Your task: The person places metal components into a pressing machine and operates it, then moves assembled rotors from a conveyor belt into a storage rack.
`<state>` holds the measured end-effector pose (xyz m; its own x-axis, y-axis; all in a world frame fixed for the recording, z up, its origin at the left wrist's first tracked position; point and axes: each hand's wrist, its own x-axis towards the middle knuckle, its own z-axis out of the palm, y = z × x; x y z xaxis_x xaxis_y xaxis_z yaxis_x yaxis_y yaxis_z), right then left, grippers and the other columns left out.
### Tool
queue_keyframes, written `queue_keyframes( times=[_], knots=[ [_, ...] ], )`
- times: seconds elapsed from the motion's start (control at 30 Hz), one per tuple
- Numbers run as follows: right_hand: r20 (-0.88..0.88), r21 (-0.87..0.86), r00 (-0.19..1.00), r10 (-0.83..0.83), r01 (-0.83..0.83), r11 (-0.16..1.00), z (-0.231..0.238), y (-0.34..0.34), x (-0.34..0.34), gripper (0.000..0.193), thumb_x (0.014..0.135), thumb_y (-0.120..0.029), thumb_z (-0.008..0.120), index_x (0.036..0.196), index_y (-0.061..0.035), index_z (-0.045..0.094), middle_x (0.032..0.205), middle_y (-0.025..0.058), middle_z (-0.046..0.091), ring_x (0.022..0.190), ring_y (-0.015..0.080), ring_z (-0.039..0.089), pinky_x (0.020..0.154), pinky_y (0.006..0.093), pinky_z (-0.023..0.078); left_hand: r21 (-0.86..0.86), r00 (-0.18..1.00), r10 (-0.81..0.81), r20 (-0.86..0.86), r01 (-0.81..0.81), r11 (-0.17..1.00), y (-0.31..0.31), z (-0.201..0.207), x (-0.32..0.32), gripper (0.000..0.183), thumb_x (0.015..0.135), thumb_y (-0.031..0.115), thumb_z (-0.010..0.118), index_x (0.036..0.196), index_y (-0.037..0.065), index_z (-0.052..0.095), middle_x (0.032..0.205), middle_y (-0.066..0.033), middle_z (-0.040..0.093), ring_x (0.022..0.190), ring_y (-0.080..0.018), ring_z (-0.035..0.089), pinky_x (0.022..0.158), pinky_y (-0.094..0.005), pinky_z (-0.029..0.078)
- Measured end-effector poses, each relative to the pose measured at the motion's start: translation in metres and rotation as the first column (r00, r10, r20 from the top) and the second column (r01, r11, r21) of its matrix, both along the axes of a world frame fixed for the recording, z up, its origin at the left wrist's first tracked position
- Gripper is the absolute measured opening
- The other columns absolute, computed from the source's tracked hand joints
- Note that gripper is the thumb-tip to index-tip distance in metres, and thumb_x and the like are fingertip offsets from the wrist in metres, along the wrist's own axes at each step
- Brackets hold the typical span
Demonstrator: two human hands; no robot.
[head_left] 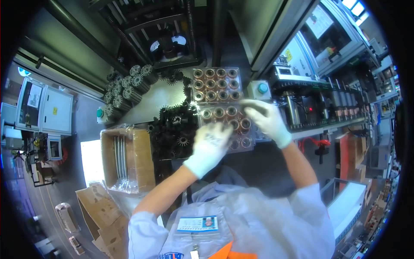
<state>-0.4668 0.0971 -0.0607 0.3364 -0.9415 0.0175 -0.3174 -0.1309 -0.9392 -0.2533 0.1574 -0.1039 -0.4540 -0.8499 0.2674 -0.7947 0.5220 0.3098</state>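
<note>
Two clear plastic trays hold rows of round copper-coloured ring parts with dark centres. The far tray (193, 85) is filled with rings; the near tray (251, 146) lies partly under my hands. My left hand (211, 144), in a white glove, reaches over the near tray's left side, its fingertips blurred among the ring parts (219, 113). Whether it grips one cannot be told. At that tray's right edge is my white-gloved right hand (268, 121), thumb and forefinger stretched out and apart beside a ring, with nothing visible between them.
Dark toothed discs (174, 129) lie heaped left of the trays. Finned cylinders (129, 88) stand farther left on a metal plate (144, 105). A press (168, 47) rises at the back. A cardboard box (144, 159) stands front left; a green-button box (260, 89) and machinery are right.
</note>
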Motion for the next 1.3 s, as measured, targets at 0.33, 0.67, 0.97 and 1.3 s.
queue_keyframes(
  times=[0.33, 0.67, 0.97, 1.3],
  knots=[
    [0.031, -0.010, 0.999, 0.042, -0.042, 0.999, -0.022, -0.068, 0.041, 0.038, 0.097, -0.011, 0.062, 0.132, 0.0021, 0.061, 0.121, 0.0118, 0.070, 0.112, 0.0159, 0.064, 0.099, 0.0308, 0.049, 0.159, 0.983, -0.183, 0.008, 0.179, 0.971, -0.062, -0.043, -0.019, 0.017, 0.084, 0.021, 0.068, 0.092, 0.006, 0.066, 0.096, -0.0177, 0.059, 0.094, -0.0373, 0.061, 0.077, -0.0496, 0.049],
    [-0.012, -0.226, 0.970, -0.241, 0.232, 0.946, -0.056, -0.261, 0.238, 0.086, 0.076, -0.031, 0.081, 0.145, 0.0005, 0.041, 0.134, 0.0258, 0.057, 0.124, 0.0374, 0.056, 0.104, 0.0410, 0.046, 0.718, 0.397, 0.648, -0.651, 0.043, 0.695, -0.057, 0.014, 0.151, 0.026, 0.093, 0.018, 0.074, 0.104, -0.003, 0.064, 0.094, -0.0069, 0.070, 0.081, -0.0118, 0.064, 0.073, -0.0279, 0.051],
    [0.186, -0.258, 0.921, -0.342, 0.382, 0.887, -0.044, -0.298, 0.286, 0.061, 0.080, -0.022, 0.080, 0.129, 0.0003, 0.051, 0.099, 0.0134, 0.070, 0.081, 0.0194, 0.068, 0.071, 0.0319, 0.056, 0.645, 0.348, 0.654, -0.672, -0.158, 0.747, -0.087, 0.002, 0.231, 0.017, 0.093, 0.010, 0.073, 0.103, -0.002, 0.068, 0.089, -0.0001, 0.070, 0.072, -0.0056, 0.057, 0.066, -0.0201, 0.047],
    [-0.332, -0.033, 0.942, 0.046, -0.061, 0.998, 0.005, -0.111, 0.111, 0.063, 0.077, -0.036, 0.077, 0.125, -0.0030, 0.054, 0.102, 0.0193, 0.070, 0.094, 0.0269, 0.069, 0.084, 0.0395, 0.053, -0.279, 0.951, 0.295, -0.089, -0.308, 0.909, -0.263, -0.017, 0.175, 0.017, 0.090, 0.018, 0.062, 0.103, 0.008, 0.063, 0.106, -0.0160, 0.058, 0.086, -0.0356, 0.064, 0.073, -0.0493, 0.050]
  ],
)
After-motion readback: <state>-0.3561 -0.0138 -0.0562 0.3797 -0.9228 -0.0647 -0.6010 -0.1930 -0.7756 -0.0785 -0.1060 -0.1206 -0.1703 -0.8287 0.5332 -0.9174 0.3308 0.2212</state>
